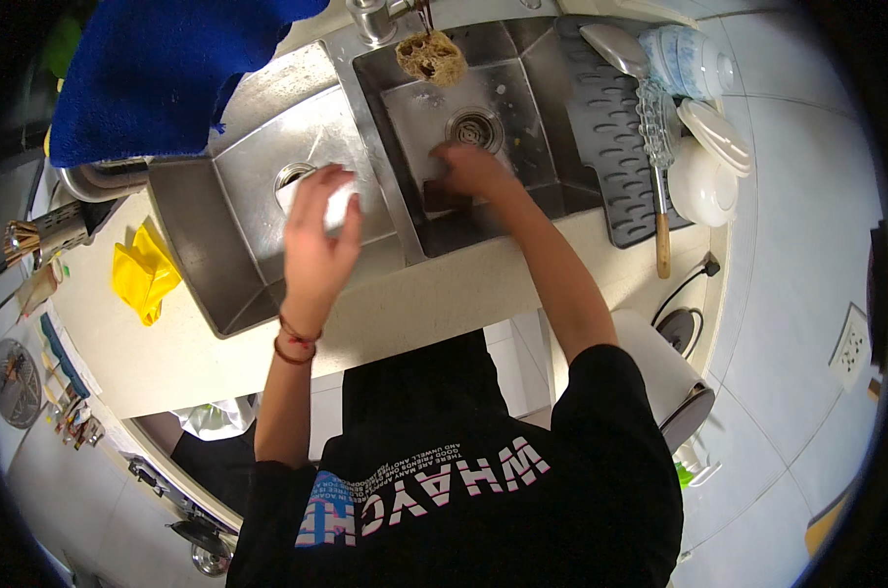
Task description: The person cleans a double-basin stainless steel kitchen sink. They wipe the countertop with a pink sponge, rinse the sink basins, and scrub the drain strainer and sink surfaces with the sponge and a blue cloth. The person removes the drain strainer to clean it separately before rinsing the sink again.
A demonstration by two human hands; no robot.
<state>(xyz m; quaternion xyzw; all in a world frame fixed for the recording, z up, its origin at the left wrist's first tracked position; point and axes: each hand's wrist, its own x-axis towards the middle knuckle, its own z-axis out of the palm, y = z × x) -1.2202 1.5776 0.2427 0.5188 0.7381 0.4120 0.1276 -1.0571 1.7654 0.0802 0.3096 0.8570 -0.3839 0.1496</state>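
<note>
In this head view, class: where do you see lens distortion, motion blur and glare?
Head view: the counter edge bows and dark vignette rings the frame; the left hand holding a white object is motion-smeared; the steel sink shows soft glare on its wall.

Bright, even light; steel glares; rim dark, bent; hands blurred.

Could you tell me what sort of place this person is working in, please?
Most likely a home kitchen, at the washing-up spot. A steel double sink is set into a pale counter, a grey ribbed draining mat lies beside it, and washed white dishes are stacked at the mat's far side.
</note>
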